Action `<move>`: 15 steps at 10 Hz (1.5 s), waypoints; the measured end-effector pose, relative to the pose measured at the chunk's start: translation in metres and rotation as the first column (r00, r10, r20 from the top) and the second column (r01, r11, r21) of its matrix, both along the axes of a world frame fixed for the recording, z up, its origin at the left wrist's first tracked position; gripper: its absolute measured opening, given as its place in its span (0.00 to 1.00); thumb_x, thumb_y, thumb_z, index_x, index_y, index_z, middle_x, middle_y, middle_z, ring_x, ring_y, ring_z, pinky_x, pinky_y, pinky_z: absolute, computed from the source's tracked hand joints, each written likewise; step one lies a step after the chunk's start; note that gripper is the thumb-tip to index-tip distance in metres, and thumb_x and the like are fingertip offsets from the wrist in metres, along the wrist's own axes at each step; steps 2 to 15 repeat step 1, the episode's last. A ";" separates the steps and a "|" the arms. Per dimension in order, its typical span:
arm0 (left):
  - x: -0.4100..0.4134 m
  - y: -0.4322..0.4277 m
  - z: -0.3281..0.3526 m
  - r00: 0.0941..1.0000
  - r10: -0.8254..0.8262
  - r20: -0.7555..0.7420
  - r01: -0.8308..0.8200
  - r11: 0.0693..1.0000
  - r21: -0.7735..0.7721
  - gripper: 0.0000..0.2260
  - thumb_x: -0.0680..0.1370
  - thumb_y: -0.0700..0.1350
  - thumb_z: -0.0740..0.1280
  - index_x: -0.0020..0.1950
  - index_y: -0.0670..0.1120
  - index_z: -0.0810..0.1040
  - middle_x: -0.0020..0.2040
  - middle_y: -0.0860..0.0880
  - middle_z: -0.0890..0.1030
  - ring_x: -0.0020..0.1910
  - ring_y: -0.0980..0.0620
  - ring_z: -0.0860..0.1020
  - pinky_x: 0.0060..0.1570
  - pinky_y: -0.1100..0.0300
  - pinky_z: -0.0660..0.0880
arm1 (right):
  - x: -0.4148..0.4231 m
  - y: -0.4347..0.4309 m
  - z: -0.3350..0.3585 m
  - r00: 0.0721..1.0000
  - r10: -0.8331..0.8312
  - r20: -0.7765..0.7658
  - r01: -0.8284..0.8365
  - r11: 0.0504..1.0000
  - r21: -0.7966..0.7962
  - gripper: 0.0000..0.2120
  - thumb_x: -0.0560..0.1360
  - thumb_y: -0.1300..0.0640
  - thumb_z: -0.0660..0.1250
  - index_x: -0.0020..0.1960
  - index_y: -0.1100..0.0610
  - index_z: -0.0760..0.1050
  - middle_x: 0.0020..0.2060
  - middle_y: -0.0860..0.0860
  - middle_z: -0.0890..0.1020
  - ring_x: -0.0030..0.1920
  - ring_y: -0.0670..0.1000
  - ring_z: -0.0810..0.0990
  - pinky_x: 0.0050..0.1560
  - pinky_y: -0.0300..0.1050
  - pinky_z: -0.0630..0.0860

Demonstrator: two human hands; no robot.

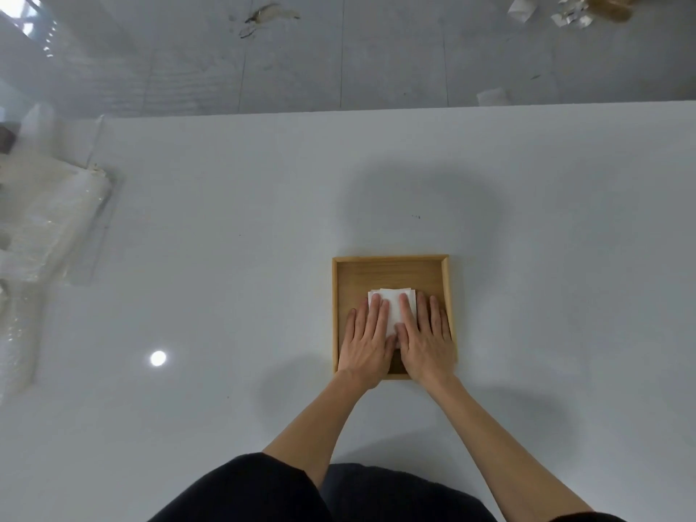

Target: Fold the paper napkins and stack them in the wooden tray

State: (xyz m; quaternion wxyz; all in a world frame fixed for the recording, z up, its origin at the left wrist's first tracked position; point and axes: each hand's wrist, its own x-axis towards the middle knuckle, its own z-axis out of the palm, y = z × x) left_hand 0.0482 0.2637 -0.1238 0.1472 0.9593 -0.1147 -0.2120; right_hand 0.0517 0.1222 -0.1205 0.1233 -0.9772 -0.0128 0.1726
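A square wooden tray (391, 271) sits on the white table, right of centre. Inside it lies a small stack of folded white paper napkins (393, 305), edges slightly uneven at the far side. Both my hands lie flat, palms down, on the stack. My left hand (367, 339) covers its left part and my right hand (427, 339) covers its right part, fingers extended and pointing away from me. The near part of the stack is hidden under my hands.
Crumpled clear plastic wrapping (49, 220) lies along the table's left edge. The table's far edge (339, 109) borders a grey tiled floor with paper scraps (521, 9) at the far right. My dark sleeves show at the bottom.
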 end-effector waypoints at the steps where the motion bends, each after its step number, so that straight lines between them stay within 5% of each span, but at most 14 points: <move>1: -0.003 0.006 0.019 0.984 0.131 0.119 -0.125 0.990 -0.062 0.28 0.83 0.47 0.62 0.81 0.42 0.59 0.81 0.41 0.61 0.80 0.41 0.59 0.78 0.47 0.59 | 0.002 -0.007 0.016 0.996 -0.084 -0.015 0.086 0.979 0.187 0.29 0.84 0.45 0.53 0.82 0.49 0.49 0.81 0.54 0.57 0.81 0.57 0.52 0.79 0.54 0.57; 15: -0.003 0.006 0.019 0.984 0.131 0.119 -0.125 0.990 -0.062 0.28 0.83 0.47 0.62 0.81 0.42 0.59 0.81 0.41 0.61 0.80 0.41 0.59 0.78 0.47 0.59 | 0.002 -0.007 0.016 0.996 -0.084 -0.015 0.086 0.979 0.187 0.29 0.84 0.45 0.53 0.82 0.49 0.49 0.81 0.54 0.57 0.81 0.57 0.52 0.79 0.54 0.57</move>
